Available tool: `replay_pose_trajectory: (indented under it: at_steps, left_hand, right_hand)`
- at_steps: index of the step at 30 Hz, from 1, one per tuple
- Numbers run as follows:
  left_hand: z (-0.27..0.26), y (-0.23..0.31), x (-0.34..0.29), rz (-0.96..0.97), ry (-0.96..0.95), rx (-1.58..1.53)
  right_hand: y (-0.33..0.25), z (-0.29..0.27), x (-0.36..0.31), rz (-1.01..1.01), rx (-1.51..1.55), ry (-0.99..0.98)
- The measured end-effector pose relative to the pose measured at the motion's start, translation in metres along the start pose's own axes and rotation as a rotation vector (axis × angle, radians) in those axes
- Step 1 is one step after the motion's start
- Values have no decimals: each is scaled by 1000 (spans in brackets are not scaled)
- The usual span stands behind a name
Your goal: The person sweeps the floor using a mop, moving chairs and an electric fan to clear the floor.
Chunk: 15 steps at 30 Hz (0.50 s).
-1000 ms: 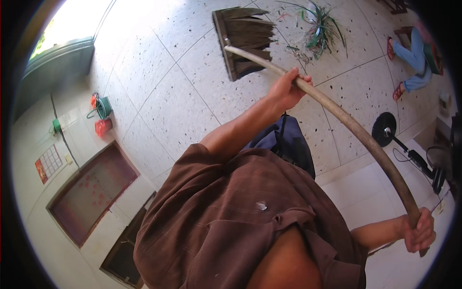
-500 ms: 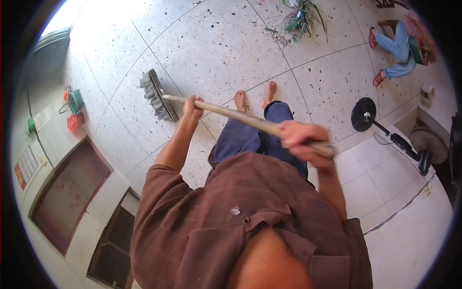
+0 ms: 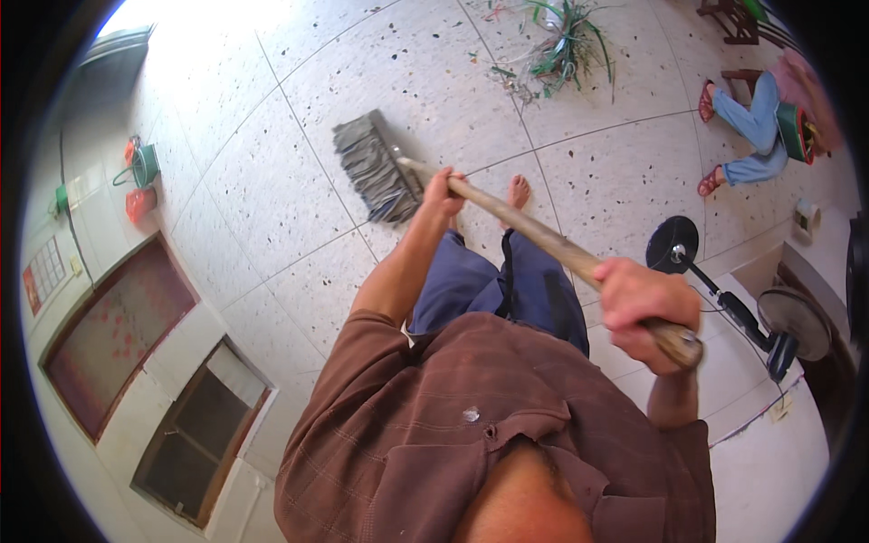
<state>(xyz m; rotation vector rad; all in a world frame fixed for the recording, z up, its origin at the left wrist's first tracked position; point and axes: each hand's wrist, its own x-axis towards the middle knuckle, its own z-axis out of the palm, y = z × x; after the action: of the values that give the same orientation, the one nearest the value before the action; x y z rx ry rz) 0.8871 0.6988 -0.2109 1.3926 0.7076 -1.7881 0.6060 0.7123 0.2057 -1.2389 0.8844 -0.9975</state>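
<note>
I hold a mop (image 3: 534,229) slantwise in front of my body by its thick wooden handle. My left hand (image 3: 444,192) is closed around the handle low down, close to the head end. Near the top end my right hand (image 3: 644,308) grips it, and the handle's blunt tip sticks out past my fist. The mop head (image 3: 373,167), a bar with grey cloth strips, is left of my bare feet, its strips fanned out toward the left. Whether the strips press on the floor or hover just over it, I cannot tell.
A heap of green and pale strands (image 3: 566,50) lies on the speckled tile floor (image 3: 412,81) ahead. At the far right a seated person in jeans (image 3: 756,136) holds a green container (image 3: 795,134). A black round-based stand (image 3: 674,242) is right of me; red and green buckets (image 3: 140,204) are left.
Both my hands have moved to the right with the mop. The mop head has swung right toward my feet, and its strips have spread out wider.
</note>
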Motion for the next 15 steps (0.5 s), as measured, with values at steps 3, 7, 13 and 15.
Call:
replay_pose_trajectory:
  at_steps: [3,7,13,15]
  left_hand:
    - [88,-67,-23,-115,-105,39]
    - [151,-116,-32,-184,-208,-41]
    - [201,-154,-105,-221,-378,-31]
    - [200,-157,-140,-265,-436,-59]
  right_hand:
    - [-38,-26,-11,-45,-58,172]
    - [-80,-44,-28,-122,-129,197]
    - [-134,-89,-88,-312,-206,-99]
    - [-154,-102,-121,-417,-142,-48]
